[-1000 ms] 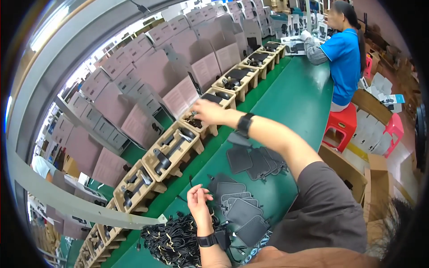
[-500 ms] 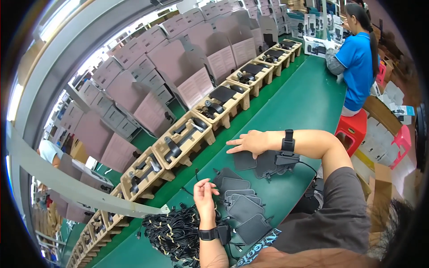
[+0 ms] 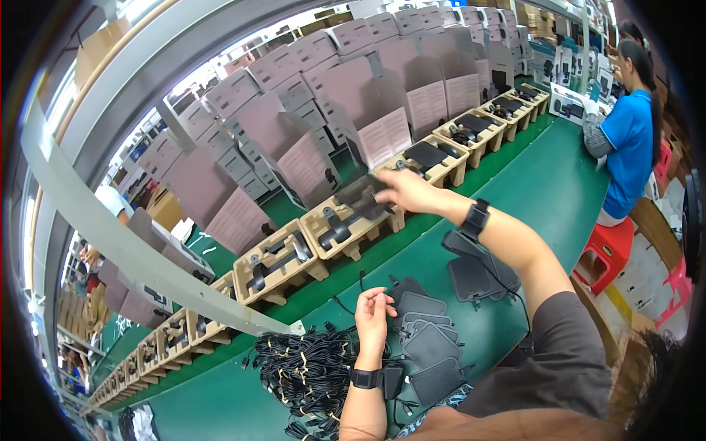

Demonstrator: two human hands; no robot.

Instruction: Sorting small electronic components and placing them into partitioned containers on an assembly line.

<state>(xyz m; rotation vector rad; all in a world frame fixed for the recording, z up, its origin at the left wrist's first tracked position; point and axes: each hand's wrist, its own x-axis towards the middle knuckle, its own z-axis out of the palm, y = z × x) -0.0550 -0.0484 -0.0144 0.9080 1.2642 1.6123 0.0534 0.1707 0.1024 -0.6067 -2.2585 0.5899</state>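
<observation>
Cable heap (image 3: 298, 375), black, lies on green desk (image 3: 559, 176). Left hand (image 3: 373, 316), at the heap's right edge: grip loosely half-curled, nothing visible in it. Grey pads (image 3: 432, 344), right of the heap. Right hand (image 3: 410, 192), beyond the heap: grip closed on a dark flat panel (image 3: 358, 192), blurred, above a moulded tray (image 3: 340, 250). Co-worker (image 3: 631, 136) in blue, farthest from the heap.

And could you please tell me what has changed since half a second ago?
The right hand has left the right-hand pile of black pads, moving forward and left to a beige tray, now apparently holding a blurred dark flat piece. The left hand stays raised by the cable heap.
</observation>
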